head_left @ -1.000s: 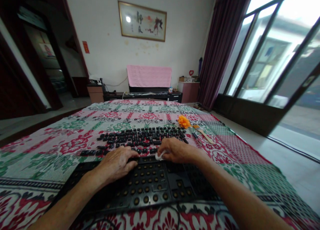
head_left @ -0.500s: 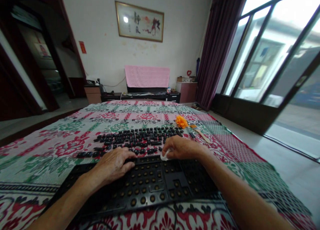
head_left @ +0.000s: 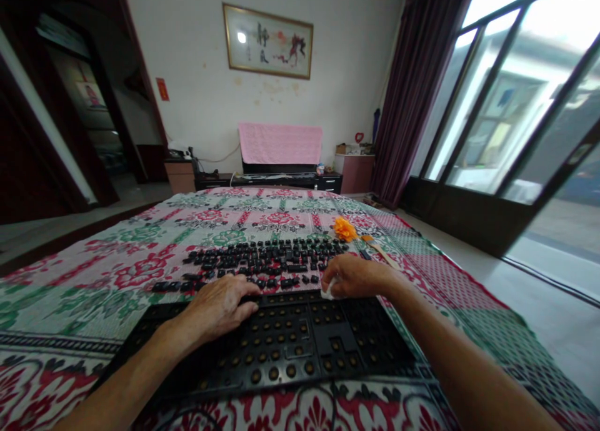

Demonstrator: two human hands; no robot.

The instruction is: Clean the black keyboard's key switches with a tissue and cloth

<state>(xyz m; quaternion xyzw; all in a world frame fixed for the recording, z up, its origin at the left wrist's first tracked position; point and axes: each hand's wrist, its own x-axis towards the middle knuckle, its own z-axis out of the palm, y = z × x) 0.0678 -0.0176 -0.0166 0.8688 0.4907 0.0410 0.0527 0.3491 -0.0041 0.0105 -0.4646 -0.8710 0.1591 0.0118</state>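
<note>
A black keyboard base [head_left: 276, 356] with its keycaps off lies in front of me, rows of round key posts showing. My left hand [head_left: 222, 306] rests on its left part, thumb and fingers apart, fingertips by the far edge. At the far edge, right of the middle, my right hand [head_left: 349, 276] pinches a crumpled white tissue [head_left: 329, 289] against the base. Just beyond the base, many loose black keycaps [head_left: 267, 256] lie in rough rows on the patterned cloth [head_left: 154, 256].
An orange flower-shaped thing [head_left: 345, 229] lies right of the keycaps, beside a brush with a pale handle [head_left: 383, 253]. A dark cable [head_left: 334, 406] runs near the front edge. Farther off, a pink cloth [head_left: 281, 145] covers a screen on a low cabinet [head_left: 328, 182].
My right hand has moved a little to the right along the far edge of the keyboard base, with the tissue. My left hand stays at the same spot on the base. The view has shifted slightly.
</note>
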